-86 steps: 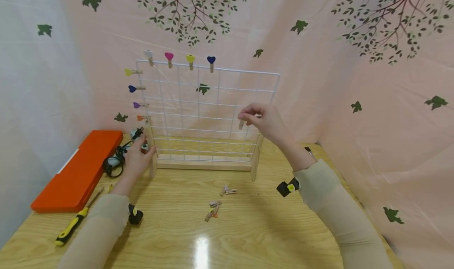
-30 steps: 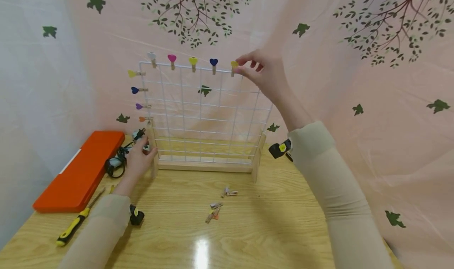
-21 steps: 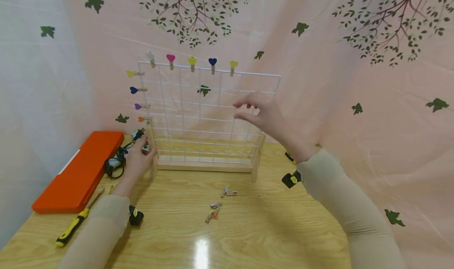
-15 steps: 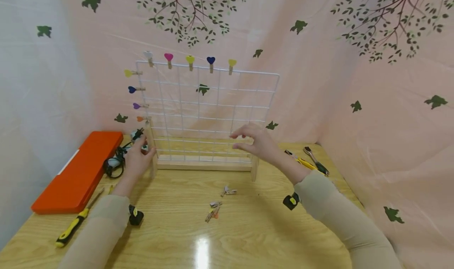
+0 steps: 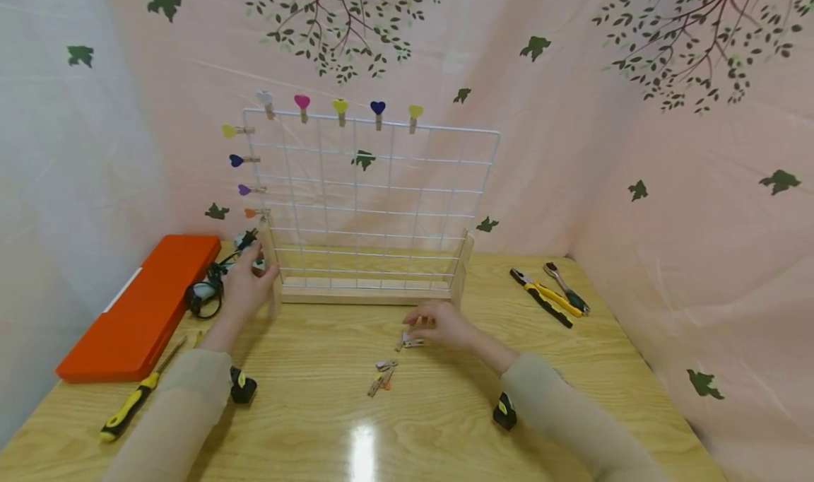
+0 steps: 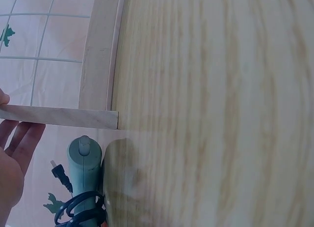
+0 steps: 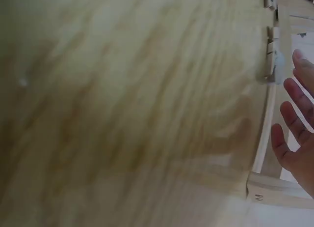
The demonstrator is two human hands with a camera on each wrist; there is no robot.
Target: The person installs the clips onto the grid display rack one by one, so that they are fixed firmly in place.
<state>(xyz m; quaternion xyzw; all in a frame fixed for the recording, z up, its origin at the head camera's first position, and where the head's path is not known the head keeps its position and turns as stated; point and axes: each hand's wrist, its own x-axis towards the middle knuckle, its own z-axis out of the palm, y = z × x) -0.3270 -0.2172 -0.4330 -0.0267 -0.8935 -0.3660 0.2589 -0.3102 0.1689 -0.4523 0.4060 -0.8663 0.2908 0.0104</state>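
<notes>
Nine heart clothespins (image 5: pixel 302 102) are clipped along a white wire grid (image 5: pixel 389 187) | its wooden post (image 6: pixel 64 117) is pinched by the left hand (image 5: pixel 244 284) | fingers of the right hand (image 5: pixel 448 326) are parted beside loose clothespins (image 5: pixel 416 343), between grid and near edge of tabletop (image 5: pixel 305 425)

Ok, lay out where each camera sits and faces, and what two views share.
Head: on the head, facing forward and down at the grid and table; left grip, right grip and sleeves show.
Left wrist: on that wrist, facing the stand and a corded tool; left grip at the left edge.
Right wrist: on that wrist, facing the table and clips; right grip at the right edge.
Head and right wrist share the clips and right grip.
</notes>
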